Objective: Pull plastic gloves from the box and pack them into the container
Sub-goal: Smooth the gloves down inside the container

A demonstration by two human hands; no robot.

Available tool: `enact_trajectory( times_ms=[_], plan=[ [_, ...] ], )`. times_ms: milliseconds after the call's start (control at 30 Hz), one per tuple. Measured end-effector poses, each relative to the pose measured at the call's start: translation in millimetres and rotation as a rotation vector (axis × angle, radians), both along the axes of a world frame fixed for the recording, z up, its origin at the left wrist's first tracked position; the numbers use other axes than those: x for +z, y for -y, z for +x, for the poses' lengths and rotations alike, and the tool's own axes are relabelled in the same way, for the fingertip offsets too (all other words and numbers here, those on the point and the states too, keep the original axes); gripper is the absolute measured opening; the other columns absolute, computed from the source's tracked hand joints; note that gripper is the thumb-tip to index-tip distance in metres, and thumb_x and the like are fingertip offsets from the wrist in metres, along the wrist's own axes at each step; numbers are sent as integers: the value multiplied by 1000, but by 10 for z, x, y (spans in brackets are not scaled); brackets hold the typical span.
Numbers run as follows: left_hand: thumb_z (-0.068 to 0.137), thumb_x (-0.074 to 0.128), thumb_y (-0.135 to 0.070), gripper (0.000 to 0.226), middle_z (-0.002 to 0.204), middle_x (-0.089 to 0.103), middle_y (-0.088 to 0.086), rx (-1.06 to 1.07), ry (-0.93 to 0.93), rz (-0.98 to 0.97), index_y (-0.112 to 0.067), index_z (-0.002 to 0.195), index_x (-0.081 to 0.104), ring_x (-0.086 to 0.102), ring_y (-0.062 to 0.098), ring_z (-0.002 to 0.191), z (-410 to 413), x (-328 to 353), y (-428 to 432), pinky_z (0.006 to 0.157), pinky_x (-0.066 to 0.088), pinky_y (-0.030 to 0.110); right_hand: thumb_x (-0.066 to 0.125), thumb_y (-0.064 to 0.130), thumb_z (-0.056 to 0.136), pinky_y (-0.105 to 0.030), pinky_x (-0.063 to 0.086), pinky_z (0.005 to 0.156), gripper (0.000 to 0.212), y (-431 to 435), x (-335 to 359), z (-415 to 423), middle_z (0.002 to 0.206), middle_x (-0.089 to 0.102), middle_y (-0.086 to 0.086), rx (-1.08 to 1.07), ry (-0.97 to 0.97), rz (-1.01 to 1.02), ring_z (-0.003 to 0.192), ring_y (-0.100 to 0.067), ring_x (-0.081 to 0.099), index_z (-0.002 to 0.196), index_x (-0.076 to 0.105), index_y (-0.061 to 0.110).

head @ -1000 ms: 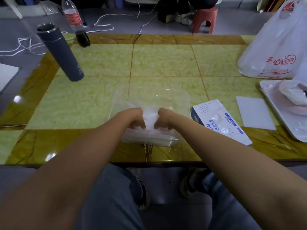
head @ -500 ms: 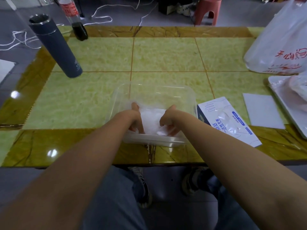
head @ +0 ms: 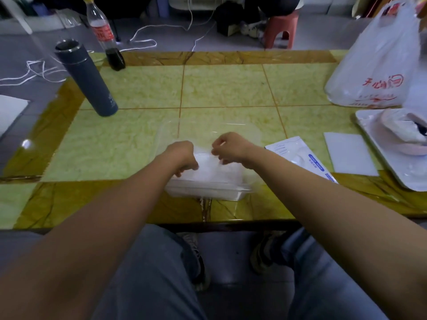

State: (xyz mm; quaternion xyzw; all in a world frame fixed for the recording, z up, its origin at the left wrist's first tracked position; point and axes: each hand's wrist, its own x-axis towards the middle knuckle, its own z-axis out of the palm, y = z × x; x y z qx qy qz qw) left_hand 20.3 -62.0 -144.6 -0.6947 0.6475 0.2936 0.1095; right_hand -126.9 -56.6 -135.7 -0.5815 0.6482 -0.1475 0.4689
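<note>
1. Surface: a yellow-green marble-patterned table top with brown borders (head: 226, 88); grey floor with white cables beyond it.
2. One clear rectangular plastic container (head: 231, 194) sits at the near middle edge of the table.
3. Translucent white plastic gloves (head: 217, 169) lie inside the container; their number cannot be counted.
4. Left hand (head: 182, 155): over the container's left part, fingers curled down, gripping the left edge of the top glove.
5. Right hand (head: 231, 146): over the container's centre-right, fingers curled, pinching the same glove's far edge. The two hands are apart, with the glove spread between them.
6. One flat white-and-blue glove box (head: 302, 155) lies just right of the container.
7. Further right of the container: one white rectangular card (head: 351, 153), one white tray (head: 392, 167), one white plastic bag with red print (head: 374, 65).
8. Beyond the container to the left: one dark grey cylindrical flask (head: 87, 79) and one clear red-labelled bottle (head: 101, 31).
</note>
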Motion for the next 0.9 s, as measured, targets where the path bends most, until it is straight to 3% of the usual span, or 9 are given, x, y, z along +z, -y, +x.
enact_trajectory(
  times_ms=[100,167,267,433,533,633,733,833,900],
  plan=[
    [89,58,-19,9,92,64,6,-71,171,-328,-11,91,62,58,26,78,-113,127,-91,61,42,30,57,6,91,-39,56,84,19,-106,301,-259,89,63,2,-61,125,-222,87,-22,61,106,67,0],
    [88,53,-15,13,91,65,5,-39,82,-520,-12,90,65,60,28,82,-289,231,-139,62,39,29,56,9,91,-41,57,80,18,-141,354,-563,86,67,-6,-174,103,-320,82,-23,62,97,69,-1],
    [89,50,-18,15,84,61,0,-60,-132,-677,-15,92,64,55,24,79,-744,430,-270,63,36,29,56,15,88,-46,56,79,20,-235,212,-1111,90,70,-18,-299,-134,-349,86,-33,66,89,68,-1],
    [87,57,-22,28,109,66,7,-277,-320,-489,-14,114,59,58,29,103,-1639,328,-507,78,42,30,55,15,87,-39,51,80,23,-658,-137,-1736,99,69,-20,-303,-502,-218,95,-37,62,96,67,-2],
    [92,56,-26,53,125,58,15,-329,-251,-294,-4,136,38,55,34,113,-1945,17,-624,76,40,31,65,26,83,-36,48,85,29,-734,-296,-1775,112,60,-14,-274,-546,-238,101,-33,60,108,66,10],
    [88,61,-43,86,137,51,13,-241,-266,-138,-10,152,13,53,35,117,-2036,-261,-635,79,42,32,68,25,82,-33,47,80,25,-713,-360,-1755,112,59,-11,-292,-583,-291,100,-31,61,104,71,13],
    [78,63,-64,105,141,48,10,-193,-292,-86,-22,154,5,51,33,121,-2036,-337,-639,89,44,35,64,17,83,-27,45,67,8,-688,-353,-1750,93,69,-10,-331,-573,-281,90,-29,65,82,72,14],
    [72,63,-71,111,135,53,7,-168,-255,-113,-27,153,1,55,31,117,-2054,-353,-665,87,45,36,55,12,81,-26,38,56,29,-648,-399,-1778,65,59,-7,-403,-428,-274,68,-27,56,53,48,17],
    [68,63,-75,118,132,55,5,-169,-218,-126,-27,153,-3,56,30,115,-2055,-366,-661,85,47,36,57,10,80,-27,34,54,29,-653,-404,-1811,59,48,-3,-413,-220,-290,62,-19,45,54,45,12]
  ],
)
